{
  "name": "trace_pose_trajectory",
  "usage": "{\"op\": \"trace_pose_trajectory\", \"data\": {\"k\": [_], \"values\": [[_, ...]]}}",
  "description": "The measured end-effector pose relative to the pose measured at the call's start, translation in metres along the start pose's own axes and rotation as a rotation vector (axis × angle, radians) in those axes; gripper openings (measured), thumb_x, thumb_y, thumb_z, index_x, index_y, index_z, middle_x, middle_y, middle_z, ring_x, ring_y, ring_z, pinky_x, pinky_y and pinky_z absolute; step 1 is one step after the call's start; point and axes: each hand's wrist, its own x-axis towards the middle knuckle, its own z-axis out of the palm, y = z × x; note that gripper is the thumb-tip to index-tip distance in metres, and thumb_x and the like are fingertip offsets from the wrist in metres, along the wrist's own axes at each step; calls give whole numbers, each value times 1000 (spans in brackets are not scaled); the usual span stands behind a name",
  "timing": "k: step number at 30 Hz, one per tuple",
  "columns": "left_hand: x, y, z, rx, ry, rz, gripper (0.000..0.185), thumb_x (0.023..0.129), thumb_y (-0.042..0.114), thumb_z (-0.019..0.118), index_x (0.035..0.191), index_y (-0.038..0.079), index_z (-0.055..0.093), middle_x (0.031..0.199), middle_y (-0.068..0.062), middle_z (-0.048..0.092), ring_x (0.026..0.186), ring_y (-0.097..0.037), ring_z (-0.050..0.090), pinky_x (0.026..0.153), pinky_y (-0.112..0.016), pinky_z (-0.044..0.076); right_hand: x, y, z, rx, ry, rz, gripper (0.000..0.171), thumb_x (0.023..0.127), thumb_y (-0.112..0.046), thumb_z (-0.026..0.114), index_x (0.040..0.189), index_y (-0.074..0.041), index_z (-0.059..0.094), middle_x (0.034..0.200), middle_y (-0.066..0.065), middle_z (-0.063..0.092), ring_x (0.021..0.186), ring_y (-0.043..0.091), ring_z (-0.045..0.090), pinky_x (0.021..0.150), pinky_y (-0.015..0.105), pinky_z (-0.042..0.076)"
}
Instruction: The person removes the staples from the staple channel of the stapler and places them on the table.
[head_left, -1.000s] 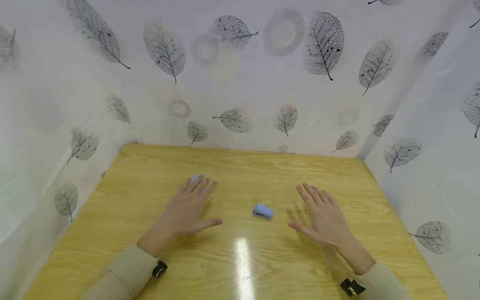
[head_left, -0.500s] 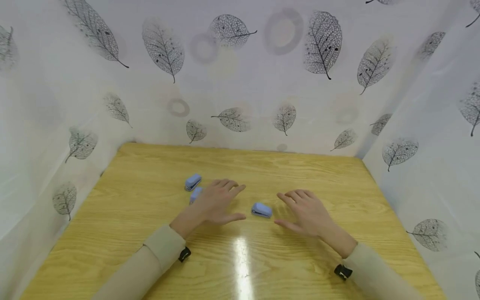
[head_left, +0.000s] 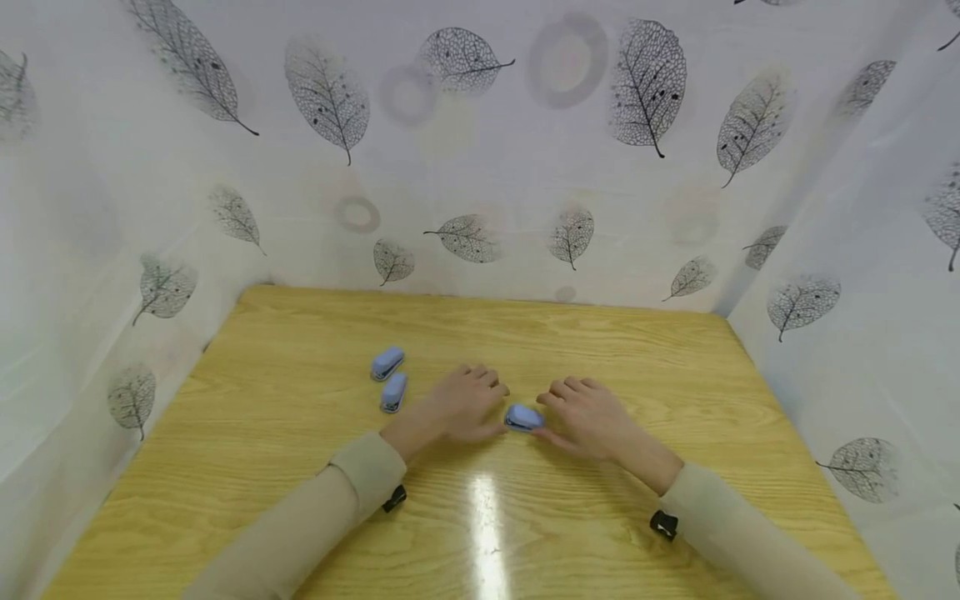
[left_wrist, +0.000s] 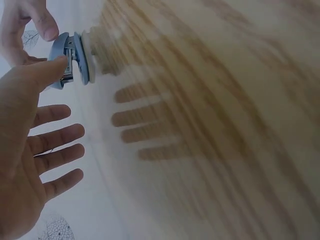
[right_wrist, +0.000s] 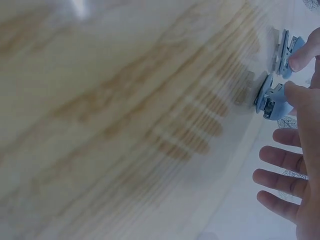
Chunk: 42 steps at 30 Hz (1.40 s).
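A small blue stapler (head_left: pixel 523 417) lies in the middle of the wooden table (head_left: pixel 300 500), between my two hands. My left hand (head_left: pixel 465 404) rests on the table just left of it, thumb tip touching its end. In the left wrist view, the left hand (left_wrist: pixel 30 150) has straight, spread fingers and its thumb on the stapler (left_wrist: pixel 70 60). My right hand (head_left: pixel 585 412) lies just right of the stapler, thumb against it. The right wrist view shows the stapler (right_wrist: pixel 272 97) at the right thumb, with the right hand (right_wrist: pixel 295 200) spread flat.
Two more blue staplers (head_left: pixel 387 363) (head_left: pixel 393 392) lie close together on the table, left of my left hand. Leaf-patterned white sheets (head_left: pixel 480 167) wall in the table at the back and on both sides. A bright glare streak (head_left: pixel 486 525) marks the near wood.
Both hands have slid inward from wide apart until their thumbs meet the middle stapler. The left hand moved right, uncovering the two staplers on the left.
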Motion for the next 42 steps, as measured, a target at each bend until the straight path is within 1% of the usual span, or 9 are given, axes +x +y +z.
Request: {"op": "trace_pose_trajectory", "data": {"k": [6, 9, 13, 19, 24, 29, 32, 36, 42], "values": [[7, 5, 6, -21, -7, 19, 53, 102, 59, 60, 133, 17, 66, 131, -6, 67, 126, -24, 61, 106, -43, 54, 1, 1, 7, 10, -23, -7, 44, 92, -57, 75, 107, -16, 75, 94, -1, 72, 82, 17, 68, 73, 33, 58], [11, 9, 7, -3, -6, 27, 47, 102, 57, 62, 128, 18, 67, 126, -4, 67, 121, -22, 62, 103, -41, 55, -1, 2, 10, 25, -7, -20, 36, 92, -52, 77, 101, -17, 75, 89, -3, 69, 77, 13, 64, 67, 28, 54], [16, 14, 10, 2, -14, 25, 44, 102, 55, 63, 127, 18, 67, 126, -2, 66, 119, -19, 62, 103, -39, 55, -5, 3, 13, 36, 35, -38, 30, 90, -46, 82, 96, -19, 74, 84, -5, 67, 71, 11, 60, 60, 25, 48], [25, 22, 11, 4, -24, 24, 44, 103, 56, 61, 127, 20, 68, 123, 1, 66, 113, -16, 63, 99, -36, 56, -15, 5, 11, 28, 66, -45, 28, 88, -41, 85, 96, -17, 73, 85, -4, 68, 72, 12, 63, 64, 27, 55], [34, 31, 11, 20, -7, 40, 43, 103, 58, 60, 125, 22, 68, 120, 3, 66, 108, -14, 62, 94, -33, 56, -28, 10, 8, 43, 41, -8, 28, 89, -39, 84, 100, -16, 73, 89, -3, 70, 76, 13, 65, 68, 29, 57], [48, 42, 14, 34, 21, 45, 42, 104, 60, 57, 121, 24, 69, 118, 4, 66, 105, -13, 60, 92, -32, 56, -43, 19, 7, 55, 34, 34, 27, 87, -35, 85, 101, -15, 74, 90, -1, 69, 78, 15, 65, 69, 31, 57], [57, 50, 14, 30, 23, 32, 42, 104, 59, 56, 121, 24, 69, 118, 4, 66, 106, -13, 61, 92, -32, 56, -52, 26, 6, 60, 20, 56, 25, 88, -34, 84, 101, -15, 74, 91, -1, 70, 80, 16, 65, 70, 32, 57], [68, 60, 14, 23, 16, -4, 43, 104, 60, 55, 125, 24, 68, 123, 3, 67, 114, -15, 63, 97, -34, 55, -62, 35, 4, 66, -2, 78, 25, 89, -33, 83, 103, -14, 74, 93, 0, 70, 81, 17, 66, 71, 33, 58], [81, 72, 15, 39, 12, -34, 44, 104, 61, 55, 128, 26, 67, 129, 2, 67, 122, -16, 62, 101, -35, 54, -72, 44, 4, 49, 5, 94, 27, 86, -30, 85, 103, -12, 74, 93, 1, 70, 81, 17, 66, 68, 33, 58]]}}
